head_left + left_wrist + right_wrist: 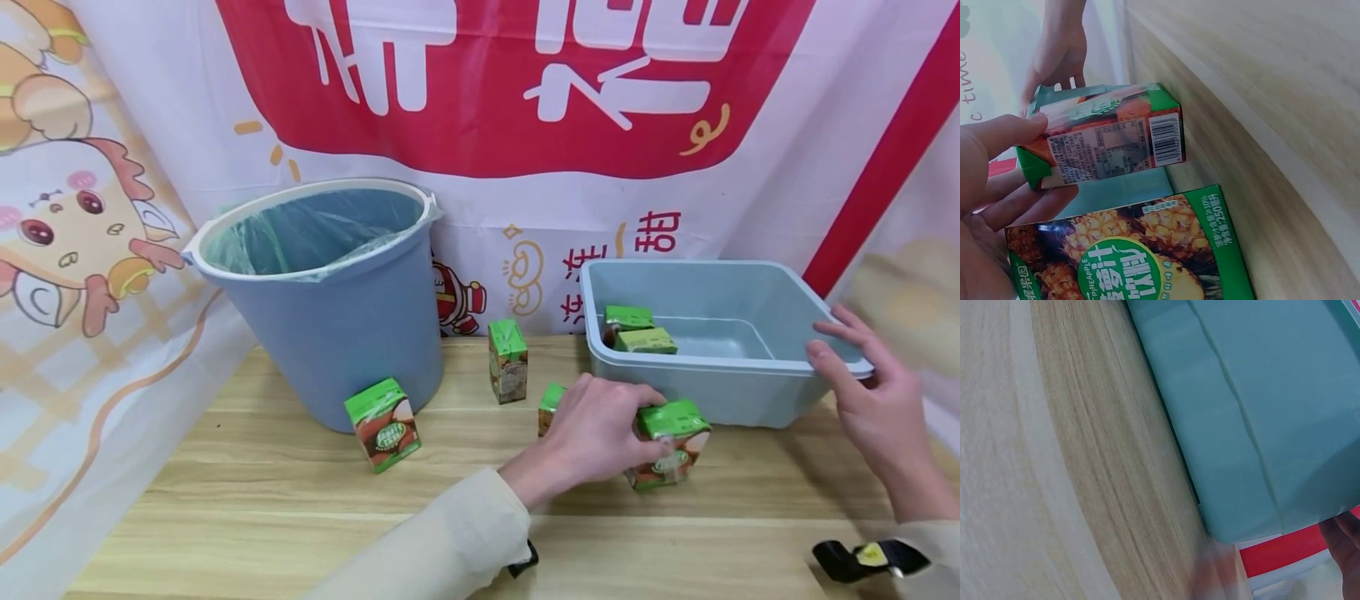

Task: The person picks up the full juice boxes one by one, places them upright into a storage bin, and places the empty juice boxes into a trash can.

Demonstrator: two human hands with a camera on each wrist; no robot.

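Observation:
In the head view my left hand point(600, 429) pinches a green-topped red juice box point(670, 446) in front of the blue-grey basin point(720, 387). The left wrist view shows thumb and fingers on either side of that box point(1107, 137). A pineapple juice box point(1141, 250) stands close by the same hand; the head view has it point(550, 404) partly hidden behind the hand. My right hand point(877, 400) rests on the basin's right rim, fingers fairly straight. Inside the basin, at its left end, are two boxes point(628, 317) point(645, 341).
A blue bin point(337, 333) with a clear liner stands at the left. One red juice box point(384, 425) leans against its base, and another box point(508, 362) stands upright between bin and basin. A printed cloth point(495, 192) hangs behind the wooden table point(262, 508).

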